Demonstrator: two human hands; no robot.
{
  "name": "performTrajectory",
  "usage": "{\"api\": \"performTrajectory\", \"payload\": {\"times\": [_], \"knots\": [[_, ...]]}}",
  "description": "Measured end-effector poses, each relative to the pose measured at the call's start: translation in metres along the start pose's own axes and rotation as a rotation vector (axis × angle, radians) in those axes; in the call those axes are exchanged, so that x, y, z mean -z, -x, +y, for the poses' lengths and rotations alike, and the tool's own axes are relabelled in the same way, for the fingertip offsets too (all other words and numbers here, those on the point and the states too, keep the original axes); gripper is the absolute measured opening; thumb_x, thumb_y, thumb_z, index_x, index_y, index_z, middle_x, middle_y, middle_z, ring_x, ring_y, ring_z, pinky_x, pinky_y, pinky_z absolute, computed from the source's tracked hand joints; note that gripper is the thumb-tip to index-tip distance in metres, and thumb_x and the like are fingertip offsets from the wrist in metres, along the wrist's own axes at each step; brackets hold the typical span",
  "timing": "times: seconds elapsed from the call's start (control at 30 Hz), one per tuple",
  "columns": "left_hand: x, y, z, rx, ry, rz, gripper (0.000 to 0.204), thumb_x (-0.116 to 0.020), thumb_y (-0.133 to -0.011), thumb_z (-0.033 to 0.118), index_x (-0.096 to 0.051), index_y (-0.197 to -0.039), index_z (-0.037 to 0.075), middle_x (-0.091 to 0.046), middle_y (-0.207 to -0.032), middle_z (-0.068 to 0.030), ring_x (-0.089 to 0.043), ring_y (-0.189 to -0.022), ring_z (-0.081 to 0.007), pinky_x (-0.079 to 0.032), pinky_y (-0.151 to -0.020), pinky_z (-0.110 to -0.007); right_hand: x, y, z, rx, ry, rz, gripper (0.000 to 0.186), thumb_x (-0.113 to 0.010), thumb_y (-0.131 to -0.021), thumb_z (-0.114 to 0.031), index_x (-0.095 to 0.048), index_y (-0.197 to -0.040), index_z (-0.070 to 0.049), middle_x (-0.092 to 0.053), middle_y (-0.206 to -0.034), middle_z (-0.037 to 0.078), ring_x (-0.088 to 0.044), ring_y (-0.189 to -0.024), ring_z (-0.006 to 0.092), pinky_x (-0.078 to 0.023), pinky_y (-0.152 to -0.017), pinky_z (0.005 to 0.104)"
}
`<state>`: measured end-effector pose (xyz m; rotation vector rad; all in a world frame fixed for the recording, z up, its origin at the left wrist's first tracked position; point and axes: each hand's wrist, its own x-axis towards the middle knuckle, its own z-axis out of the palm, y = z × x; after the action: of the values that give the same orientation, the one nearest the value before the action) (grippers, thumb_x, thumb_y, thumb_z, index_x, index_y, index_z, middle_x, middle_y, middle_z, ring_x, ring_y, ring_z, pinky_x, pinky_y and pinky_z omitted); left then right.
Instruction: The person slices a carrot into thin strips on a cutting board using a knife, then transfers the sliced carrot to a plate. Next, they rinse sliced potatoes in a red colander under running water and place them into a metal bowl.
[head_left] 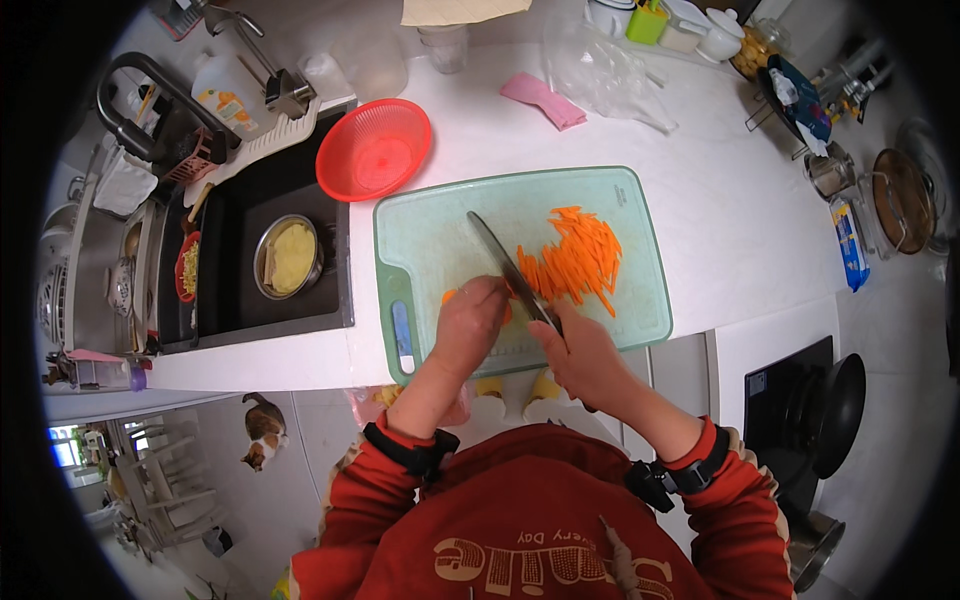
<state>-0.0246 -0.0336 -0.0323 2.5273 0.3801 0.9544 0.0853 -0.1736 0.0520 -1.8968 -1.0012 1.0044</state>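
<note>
A pale green cutting board (pixel 440 220) lies on the white counter in front of me. My right hand (pixel 582 355) is closed round the handle of a kitchen knife (pixel 497 252), whose blade slants up and left across the board. Left of the blade, my left hand (pixel 470 318) has its fingers curled down on an orange carrot piece (pixel 507 313), mostly hidden beneath them. The knife's edge is right beside that piece. On the right side of the board lies a loose pile of thin carrot strips (pixel 575 257).
A red plastic basket (pixel 378 150) overlaps the sink's edge at the left. In the dark sink (pixel 240 225) sits a metal bowl (pixel 289 257) with pale yellow slices. A pink cloth (pixel 544 101) and a clear plastic bag (pixel 605 75) lie behind the board. A cat (pixel 265 432) is on the floor.
</note>
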Motion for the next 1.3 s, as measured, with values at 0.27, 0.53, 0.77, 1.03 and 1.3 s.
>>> {"api": "performTrajectory", "payload": {"times": [0.27,0.53,0.77,1.03,1.3], "knots": [[-0.002,0.002,-0.002,-0.007,0.005,-0.002,0.020,-0.062,-0.068,-0.003,-0.064,-0.087,0.002,-0.062,-0.089,-0.0094,-0.061,-0.080,-0.0274,-0.052,-0.066,-0.036,0.003,0.007,-0.013,0.003,0.001,-0.027,0.035,-0.045,-0.098,-0.029,-0.045,-0.108,0.005,-0.047,-0.055,0.006,-0.046,-0.040,0.0133,-0.038,-0.037,0.0298],[-0.003,0.003,-0.004,-0.008,0.020,-0.007,0.019,-0.062,-0.065,-0.002,-0.063,-0.083,0.003,-0.061,-0.087,-0.0090,-0.060,-0.079,-0.0275,-0.050,-0.064,-0.036,-0.007,-0.009,-0.006,0.016,0.062,0.021,0.036,-0.049,-0.095,-0.030,-0.046,-0.095,0.006,-0.057,-0.072,0.025,-0.055,-0.064,0.0423,-0.043,-0.058,0.0457],[0.000,-0.001,-0.004,0.045,0.067,-0.022,0.018,-0.063,-0.065,-0.001,-0.062,-0.083,0.004,-0.061,-0.088,-0.0093,-0.060,-0.080,-0.0283,-0.050,-0.065,-0.037,-0.005,-0.014,-0.005,-0.087,-0.134,0.019,0.031,-0.047,-0.097,-0.029,-0.046,-0.098,0.001,-0.046,-0.055,0.004,-0.046,-0.040,0.0122,-0.038,-0.038,0.0287],[0.035,-0.006,-0.010,0.235,0.046,0.169,0.015,-0.064,-0.073,-0.002,-0.061,-0.087,0.002,-0.061,-0.092,-0.0109,-0.060,-0.081,-0.0300,-0.049,-0.068,-0.035,-0.003,-0.005,-0.008,-0.072,-0.116,-0.020,0.028,-0.048,-0.097,-0.029,-0.046,-0.098,-0.001,-0.043,-0.055,0.002,-0.043,-0.040,0.0101,-0.036,-0.037,0.0276],[0.064,0.009,-0.008,0.212,0.024,-0.219,0.047,-0.079,-0.059,0.006,-0.063,-0.103,0.004,-0.058,-0.107,-0.0095,-0.053,-0.100,-0.0304,-0.046,-0.084,-0.037,0.012,-0.007,0.000,-0.225,-0.087,-0.016,0.037,-0.049,-0.096,-0.033,-0.049,-0.097,0.004,-0.052,-0.055,0.012,-0.054,-0.044,0.0220,-0.043,-0.042,0.0360]]}}
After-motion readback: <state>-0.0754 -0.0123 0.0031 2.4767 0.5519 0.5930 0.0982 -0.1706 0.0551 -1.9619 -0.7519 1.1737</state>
